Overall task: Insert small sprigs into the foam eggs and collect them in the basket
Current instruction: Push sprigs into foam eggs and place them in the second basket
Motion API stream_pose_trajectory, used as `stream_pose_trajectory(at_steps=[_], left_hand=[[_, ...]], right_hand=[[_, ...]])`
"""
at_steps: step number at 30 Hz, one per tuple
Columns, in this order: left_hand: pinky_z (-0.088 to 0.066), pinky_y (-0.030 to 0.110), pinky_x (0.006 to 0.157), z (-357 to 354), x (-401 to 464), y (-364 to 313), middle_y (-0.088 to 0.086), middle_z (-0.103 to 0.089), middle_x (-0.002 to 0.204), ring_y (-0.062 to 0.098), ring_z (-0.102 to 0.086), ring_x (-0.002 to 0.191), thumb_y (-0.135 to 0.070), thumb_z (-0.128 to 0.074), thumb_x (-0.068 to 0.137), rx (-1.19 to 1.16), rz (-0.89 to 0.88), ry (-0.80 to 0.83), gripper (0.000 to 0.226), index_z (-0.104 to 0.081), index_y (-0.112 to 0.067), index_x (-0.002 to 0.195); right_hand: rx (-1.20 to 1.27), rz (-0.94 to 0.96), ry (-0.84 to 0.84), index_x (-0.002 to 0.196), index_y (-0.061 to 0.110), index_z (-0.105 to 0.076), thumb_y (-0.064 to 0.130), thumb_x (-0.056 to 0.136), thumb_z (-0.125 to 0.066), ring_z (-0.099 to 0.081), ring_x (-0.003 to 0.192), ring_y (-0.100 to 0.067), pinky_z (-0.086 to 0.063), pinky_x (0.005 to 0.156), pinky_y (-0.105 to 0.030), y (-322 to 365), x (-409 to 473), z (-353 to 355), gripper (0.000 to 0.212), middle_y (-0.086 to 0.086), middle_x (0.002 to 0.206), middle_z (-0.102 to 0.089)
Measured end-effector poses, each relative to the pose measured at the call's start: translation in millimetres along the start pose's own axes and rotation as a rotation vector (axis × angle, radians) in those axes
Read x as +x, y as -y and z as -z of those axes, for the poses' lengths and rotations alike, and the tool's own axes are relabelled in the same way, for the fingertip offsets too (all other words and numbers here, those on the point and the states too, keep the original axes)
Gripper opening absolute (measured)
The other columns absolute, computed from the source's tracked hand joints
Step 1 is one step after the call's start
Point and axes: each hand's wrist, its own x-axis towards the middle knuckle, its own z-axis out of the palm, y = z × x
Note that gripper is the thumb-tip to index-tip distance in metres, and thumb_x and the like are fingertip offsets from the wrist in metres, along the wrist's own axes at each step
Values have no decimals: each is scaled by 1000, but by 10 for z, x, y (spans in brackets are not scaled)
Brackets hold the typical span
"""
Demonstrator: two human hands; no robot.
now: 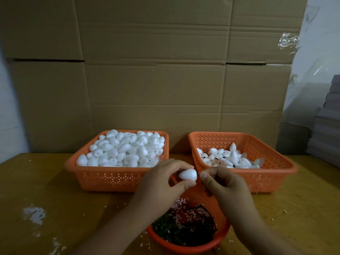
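My left hand (161, 183) pinches a white foam egg (188, 175) between thumb and fingers above a small round orange basket (217, 208) of dark green sprigs (176, 229). My right hand (222, 183) is right beside the egg's blunt end, with thumb and fingers pinched together; the sprig between them is too small to make out. An orange basket (117, 179) at the left is heaped with plain foam eggs (121, 150). The orange basket (272, 172) at the right holds several eggs (230, 159), some with dark sprigs showing.
A wall of brown cardboard (152, 70) stands behind the baskets. Grey stacked sheets (327, 126) rise at the far right. White foam crumbs (35, 214) lie scattered on the wooden table (55, 199) at the left and around the sprig basket.
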Motion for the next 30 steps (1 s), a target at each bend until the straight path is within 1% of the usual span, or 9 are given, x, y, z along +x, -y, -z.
stream_pose_trajectory(at_steps=[2, 5, 9, 14, 17, 21, 23, 27, 30], left_hand=[[-50, 22, 78, 6, 11, -6, -31, -62, 107, -6, -58, 102, -60, -61, 75, -27, 9, 5, 33, -58, -52, 107], [-46, 18, 77, -1, 13, -2, -32, -59, 107, -6, -59, 100, -64, -59, 71, -47, 37, 17, 41, -53, -57, 111], [-54, 27, 78, -5, 8, -11, -32, -57, 109, -5, -61, 94, -63, -61, 67, -51, 65, 43, 48, -47, -59, 113], [-51, 23, 74, -3, -1, -15, -33, -58, 109, -5, -61, 94, -61, -60, 68, -27, 50, 58, 42, -50, -55, 108], [-46, 17, 72, -5, -2, -12, -34, -58, 108, -7, -59, 96, -61, -59, 70, -7, 30, 60, 36, -53, -53, 105], [-46, 17, 73, -8, -7, -3, -33, -59, 107, -7, -57, 98, -61, -58, 73, 5, 25, 60, 31, -56, -51, 102], [-44, 15, 73, -7, -7, 4, -33, -60, 106, -8, -57, 99, -60, -58, 73, 0, 26, 55, 30, -57, -50, 102], [-40, 11, 69, -11, -1, 11, -33, -59, 105, -9, -55, 100, -63, -55, 73, 17, 35, 53, 32, -57, -51, 103], [-43, 9, 68, -12, 2, 11, -34, -59, 107, -9, -55, 99, -63, -55, 73, 9, 33, 50, 33, -56, -53, 105]], right_hand=[[14, 5, 4, 75, 19, -70, 16, 90, -64, -56, 53, -5, -46, 53, -18, -10, -1, -19, 16, 1, 57, -63], [36, -8, 2, 74, 20, -67, 20, 92, -61, -56, 54, -10, -48, 55, -25, -35, -6, -44, 19, -2, 58, -61], [40, -20, -17, 71, 20, -65, 28, 92, -60, -56, 55, -16, -48, 59, -34, -47, -5, -42, 23, -11, 59, -61], [13, -8, -43, 64, 18, -61, 28, 91, -60, -54, 49, -15, -46, 55, -34, -45, 0, -41, 29, -7, 53, -58], [12, -16, -42, 62, 15, -61, 33, 88, -61, -54, 49, -15, -46, 54, -34, -28, -6, -39, 32, -8, 54, -59], [18, -12, -34, 60, 12, -61, 38, 84, -60, -54, 48, -16, -46, 53, -33, -10, -24, -34, 35, -11, 54, -58], [31, -7, -27, 62, 13, -62, 35, 88, -60, -55, 50, -17, -46, 54, -35, -14, -23, -35, 33, -11, 56, -59], [61, 21, 24, 76, 25, -68, 13, 94, -57, -58, 57, -12, -48, 57, -27, -19, -25, -43, 24, -2, 67, -63], [46, 35, 25, 77, 26, -69, 10, 92, -58, -57, 57, -11, -48, 59, -29, -37, -30, -47, 24, 0, 62, -60]])
